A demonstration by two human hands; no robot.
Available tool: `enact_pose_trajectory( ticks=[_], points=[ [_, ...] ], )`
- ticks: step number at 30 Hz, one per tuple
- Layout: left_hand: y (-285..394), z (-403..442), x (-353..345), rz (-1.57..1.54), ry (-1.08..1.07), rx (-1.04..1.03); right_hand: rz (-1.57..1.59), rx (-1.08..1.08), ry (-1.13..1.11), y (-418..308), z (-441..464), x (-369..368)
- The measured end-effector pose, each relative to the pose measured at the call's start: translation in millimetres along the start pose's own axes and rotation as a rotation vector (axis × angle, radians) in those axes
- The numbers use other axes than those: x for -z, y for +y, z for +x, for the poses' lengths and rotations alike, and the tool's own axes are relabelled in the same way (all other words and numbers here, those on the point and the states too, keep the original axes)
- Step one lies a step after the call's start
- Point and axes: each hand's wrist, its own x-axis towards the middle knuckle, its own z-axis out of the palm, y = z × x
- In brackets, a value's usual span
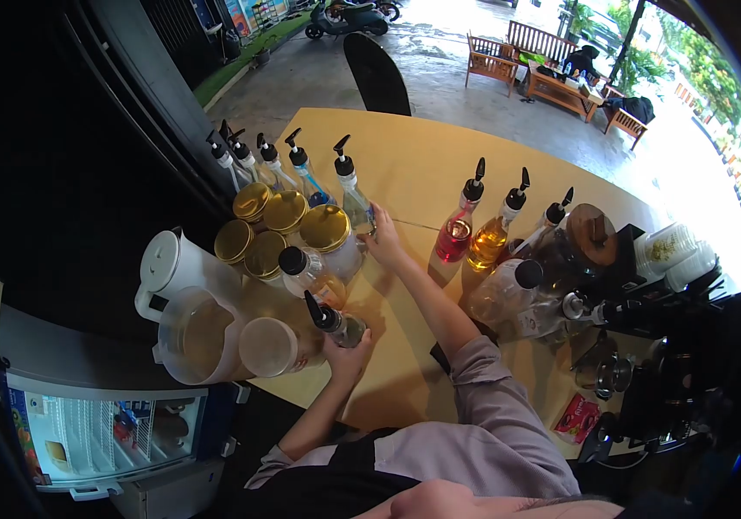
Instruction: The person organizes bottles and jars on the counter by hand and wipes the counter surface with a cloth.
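Both hands have fingers wrapped round bottles at a yellow table, concrete floor beyond

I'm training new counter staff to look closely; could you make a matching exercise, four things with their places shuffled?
Things
1. Left hand
2. Right hand
3. Shiny red packet
4. Lidded white plastic pitcher

Places
A. Right of the pale rolled right sleeve
B. At the clear bottle with a black pump, by a gold-lidded jar
C. Beside the handled clear plastic jug
D. Around the clear bottle with a black nozzle, by a round pale-topped tub

Pairs: 1-D, 2-B, 3-A, 4-C
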Motion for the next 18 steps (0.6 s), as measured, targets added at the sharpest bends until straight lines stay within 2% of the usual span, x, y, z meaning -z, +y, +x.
enact_pose_trajectory(
  ticks=[18],
  points=[
    [3,4,-2,0.053,0.041,-0.111,-0.102,-0.01,0.035,-29,-89,52]
  ],
)
